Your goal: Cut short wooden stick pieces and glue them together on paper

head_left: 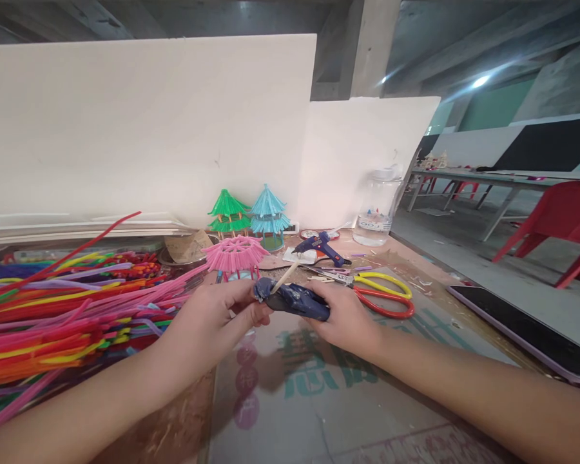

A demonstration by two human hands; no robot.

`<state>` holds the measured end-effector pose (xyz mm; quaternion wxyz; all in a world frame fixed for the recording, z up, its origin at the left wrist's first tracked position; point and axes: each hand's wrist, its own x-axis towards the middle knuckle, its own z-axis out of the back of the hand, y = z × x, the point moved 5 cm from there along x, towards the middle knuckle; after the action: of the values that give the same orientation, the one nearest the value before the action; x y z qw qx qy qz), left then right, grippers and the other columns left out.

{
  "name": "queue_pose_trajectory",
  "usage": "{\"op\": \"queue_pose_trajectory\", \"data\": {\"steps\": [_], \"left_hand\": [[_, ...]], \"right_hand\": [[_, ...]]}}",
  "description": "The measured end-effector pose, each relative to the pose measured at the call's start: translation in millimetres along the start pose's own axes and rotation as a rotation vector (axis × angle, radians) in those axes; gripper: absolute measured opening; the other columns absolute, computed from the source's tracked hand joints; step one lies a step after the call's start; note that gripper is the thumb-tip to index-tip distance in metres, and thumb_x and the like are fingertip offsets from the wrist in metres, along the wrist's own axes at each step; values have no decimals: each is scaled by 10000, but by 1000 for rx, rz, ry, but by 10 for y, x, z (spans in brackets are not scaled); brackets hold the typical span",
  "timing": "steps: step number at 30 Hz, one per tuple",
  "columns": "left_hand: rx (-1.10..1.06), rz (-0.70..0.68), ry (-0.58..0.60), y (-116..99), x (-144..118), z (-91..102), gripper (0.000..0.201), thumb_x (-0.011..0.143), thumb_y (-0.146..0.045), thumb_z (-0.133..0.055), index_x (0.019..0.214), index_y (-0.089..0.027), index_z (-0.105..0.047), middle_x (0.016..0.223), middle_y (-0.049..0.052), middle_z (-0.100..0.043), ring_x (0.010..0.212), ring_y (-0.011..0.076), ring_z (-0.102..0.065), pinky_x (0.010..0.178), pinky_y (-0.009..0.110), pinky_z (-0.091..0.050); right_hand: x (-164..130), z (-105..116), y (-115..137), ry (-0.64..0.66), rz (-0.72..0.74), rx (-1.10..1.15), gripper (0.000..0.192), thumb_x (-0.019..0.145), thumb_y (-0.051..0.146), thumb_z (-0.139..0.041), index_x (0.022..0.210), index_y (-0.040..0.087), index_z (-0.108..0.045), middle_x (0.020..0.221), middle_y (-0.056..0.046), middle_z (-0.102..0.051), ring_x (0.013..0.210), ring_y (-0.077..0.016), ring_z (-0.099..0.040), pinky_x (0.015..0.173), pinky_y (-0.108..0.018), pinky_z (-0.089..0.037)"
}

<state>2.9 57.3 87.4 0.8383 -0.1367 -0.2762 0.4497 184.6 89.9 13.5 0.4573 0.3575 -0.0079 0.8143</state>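
Note:
Low over the middle of the table, my right hand (345,316) is closed around a dark blue hand tool (302,301) that looks like a cutter. A thin pale wooden stick (286,277) slants up through the tool's head. My left hand (229,309) pinches at the head's left side, in line with the stick's lower end, which is hidden. Just behind the hands stands a pink pavilion model (236,254) of fuzzy craft stems, partly covered by my left hand. A green pavilion model (227,209) and a light blue one (268,212) stand farther back.
Bundles of coloured pipe cleaners (72,309) spread over the left. A blue glue gun (321,248) and scissors (381,293) with yellow and red handles lie behind my right hand. A clear plastic jar (374,209) stands back right; a phone (526,328) lies at the right edge.

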Motion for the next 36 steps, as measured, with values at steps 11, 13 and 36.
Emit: {"op": "queue_pose_trajectory", "data": {"steps": [11,13,36], "left_hand": [[10,-23,7,18,-6,-21,246,866,-315,-487,735,-209,-667,639,-39,-660,586,138,-606,559,230,-416],[14,-27,14,20,-14,-24,259,874,-315,-477,744,-206,-673,647,-32,-670,600,142,-622,564,233,-421],[-48,-57,7,-13,-1,-12,260,846,-303,-481,713,-193,-676,609,-27,-676,568,134,-639,525,207,-415]], "right_hand": [[14,7,3,20,10,55,322,696,193,-578,1007,211,-660,918,-63,-755,825,-268,-707,693,-336,-509],[11,9,5,9,14,64,332,695,199,-585,1017,212,-663,921,-65,-757,831,-275,-708,697,-343,-512],[12,7,5,5,42,88,302,724,219,-587,1021,202,-639,905,-75,-738,797,-259,-697,667,-327,-498]]}}
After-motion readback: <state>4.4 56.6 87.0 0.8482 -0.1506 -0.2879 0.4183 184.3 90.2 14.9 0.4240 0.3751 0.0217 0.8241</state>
